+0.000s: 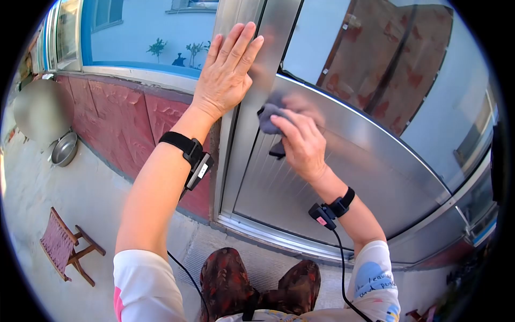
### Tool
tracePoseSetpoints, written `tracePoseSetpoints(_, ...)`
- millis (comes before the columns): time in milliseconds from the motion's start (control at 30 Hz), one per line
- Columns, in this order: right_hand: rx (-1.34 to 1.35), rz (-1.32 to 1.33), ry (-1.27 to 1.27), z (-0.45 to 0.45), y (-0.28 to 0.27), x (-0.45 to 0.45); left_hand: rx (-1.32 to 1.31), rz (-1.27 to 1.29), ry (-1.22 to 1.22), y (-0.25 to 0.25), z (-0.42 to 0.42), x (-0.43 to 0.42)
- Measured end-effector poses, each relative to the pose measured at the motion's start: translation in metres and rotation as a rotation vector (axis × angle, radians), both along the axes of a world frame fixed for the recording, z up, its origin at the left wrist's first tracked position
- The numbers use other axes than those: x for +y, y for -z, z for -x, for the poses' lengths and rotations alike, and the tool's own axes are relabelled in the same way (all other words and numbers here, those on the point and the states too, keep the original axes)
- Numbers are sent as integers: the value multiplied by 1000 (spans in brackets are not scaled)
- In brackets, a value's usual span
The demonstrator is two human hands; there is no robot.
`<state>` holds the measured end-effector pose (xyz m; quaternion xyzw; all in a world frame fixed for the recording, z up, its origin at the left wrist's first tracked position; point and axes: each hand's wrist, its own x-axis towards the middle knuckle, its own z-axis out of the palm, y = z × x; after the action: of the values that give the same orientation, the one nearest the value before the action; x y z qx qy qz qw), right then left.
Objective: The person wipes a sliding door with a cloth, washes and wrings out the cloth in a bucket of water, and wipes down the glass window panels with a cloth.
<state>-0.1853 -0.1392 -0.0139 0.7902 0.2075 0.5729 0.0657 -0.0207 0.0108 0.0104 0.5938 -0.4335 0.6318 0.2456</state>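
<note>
My left hand [228, 72] lies flat with fingers stretched upward against the metal frame [228, 13] beside the door. Bunched in my right hand [301, 140] is a dark grey cloth [270, 119], pressed on the shiny metal door [343, 161] just below its glass pane [311, 51]. A loose end of the cloth hangs under my fingers. The metal mirrors my right hand and the cloth.
A folding stool [59, 241] with a woven seat stands on the concrete floor at lower left. Beside the red wall [118, 115] sits a metal basin [65, 149]. A blue-framed window [139, 43] is at upper left. Cables run from both wristbands.
</note>
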Motion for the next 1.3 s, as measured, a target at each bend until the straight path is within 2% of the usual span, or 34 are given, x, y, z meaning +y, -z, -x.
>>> tracePoseSetpoints(33, -168, -63, 8, -3, -25, 5, 10, -8, -8, -1, 1, 1)
tracePoseSetpoints(67, -181, -43, 12, -10, -47, 7, 17, -7, 3, -2, 2, 2)
tracePoseSetpoints(133, -197, 209, 101, -27, -81, 17, 35, -12, 40, -6, 9, 6)
tracePoseSetpoints(233, -65, 480, 269, -46, -91, 5, 56, -2, 70, -1, 4, 2)
tracePoseSetpoints(300, -81, 554, 303, -48, -128, 4, 63, -23, 41, -1, 5, 3)
tracePoseSetpoints(433, -389, 561, 428, -58, -241, 13, 30, 0, 19, -1, 3, 1)
tracePoseSetpoints(467, -269, 390, 403, -57, -271, 17, 40, 4, 47, -1, 5, 2)
tracePoseSetpoints(500, -381, 357, 434, -60, -292, 17, 42, 2, 51, -2, 5, 2)
tracePoseSetpoints(533, -361, 307, 371, -61, -308, 18, 38, 2, 51, -2, 5, 2)
tracePoseSetpoints(600, -315, 252, 287, -64, -305, 22, 41, 0, 52, 0, 4, 2)
tracePoseSetpoints(667, -377, 379, 463, -57, -274, 24, 37, 11, 44, -1, 4, 3)
tracePoseSetpoints(700, -529, 539, 443, -57, -251, 18, 32, 15, 48, 0, 4, 2)
tracePoseSetpoints(733, -369, 464, 441, -53, -226, 17, 35, 18, 49, 1, 3, 1)
tracePoseSetpoints(833, -73, 453, 346, -32, -141, 9, 44, 14, 70, 1, 4, 2)
tracePoseSetpoints(933, 235, 589, 389, -8, -70, 2, 39, 13, 81, -1, 1, 2)
tracePoseSetpoints(1000, 353, 639, 391, 3, -48, -8, 50, -3, 74, 0, 3, 3)
tracePoseSetpoints(1067, 350, 690, 384, 2, -59, -17, 42, 6, 62, 0, 0, 1)
tracePoseSetpoints(1133, 287, 705, 435, -1, -93, -13, 51, 13, 60, 1, 4, 1)
tracePoseSetpoints(1233, 77, 643, 367, -27, -151, -2, 47, 18, 25, 1, 2, 1)
tracePoseSetpoints(1300, -150, 643, 417, -43, -189, -6, 42, 12, 29, 2, 3, 0)
